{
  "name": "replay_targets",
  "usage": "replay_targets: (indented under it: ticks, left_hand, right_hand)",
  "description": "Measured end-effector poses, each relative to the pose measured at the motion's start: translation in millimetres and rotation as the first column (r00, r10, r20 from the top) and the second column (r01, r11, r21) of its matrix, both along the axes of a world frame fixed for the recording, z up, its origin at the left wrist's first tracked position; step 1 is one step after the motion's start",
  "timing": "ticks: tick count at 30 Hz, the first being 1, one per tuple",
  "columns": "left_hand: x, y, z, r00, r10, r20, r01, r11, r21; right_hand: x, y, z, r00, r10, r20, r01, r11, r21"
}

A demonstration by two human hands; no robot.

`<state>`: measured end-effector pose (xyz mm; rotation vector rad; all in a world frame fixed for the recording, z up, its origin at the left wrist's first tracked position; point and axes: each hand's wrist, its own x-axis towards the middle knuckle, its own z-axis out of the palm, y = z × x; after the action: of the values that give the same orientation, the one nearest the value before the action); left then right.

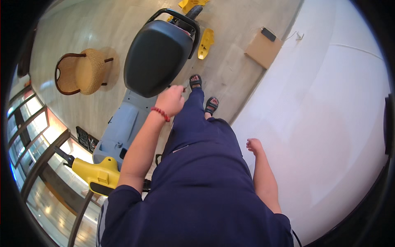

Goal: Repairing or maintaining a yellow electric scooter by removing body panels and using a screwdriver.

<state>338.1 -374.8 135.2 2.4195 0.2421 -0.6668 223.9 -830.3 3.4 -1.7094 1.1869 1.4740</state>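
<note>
My left hand [170, 100], with a red bead bracelet [160, 113] on its wrist, is closed beside the rear underside of a black seat [157, 55]. Something small and dark shows at its fingers, too small to name. The seat belongs to an electric scooter with a grey-blue body [122, 125] and a yellow front cover [98, 173] at the handlebar. My right hand [254, 146] hangs at my side near the white wall, its fingers loosely bent and apart, holding nothing.
A yellow body panel [205, 43] lies on the floor past the seat, with more yellow parts [191, 5] beyond. By the wall, a phone-like black object [268, 34] rests on a cardboard box [263, 49]. A wicker chair [88, 72] and an opened black tool case [85, 140] are left.
</note>
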Motion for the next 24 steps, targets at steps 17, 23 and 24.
replay_targets:
  ticks: [17, 23, 24]
  left_hand:
    - [17, -31, -12, 0.964, -0.191, -0.186, 0.195, 0.981, 0.004]
    - [-19, -34, -17, 0.975, -0.040, -0.217, 0.045, 0.999, 0.018]
    - [-23, -35, -22, 0.976, -0.033, -0.214, 0.037, 0.999, 0.016]
  right_hand:
    - [75, 66, -11, 0.914, 0.286, 0.288, -0.366, 0.887, 0.282]
    - [114, 48, 9, 0.918, 0.383, 0.108, -0.397, 0.865, 0.307]
    - [116, 45, 15, 0.919, 0.374, 0.126, -0.395, 0.882, 0.258]
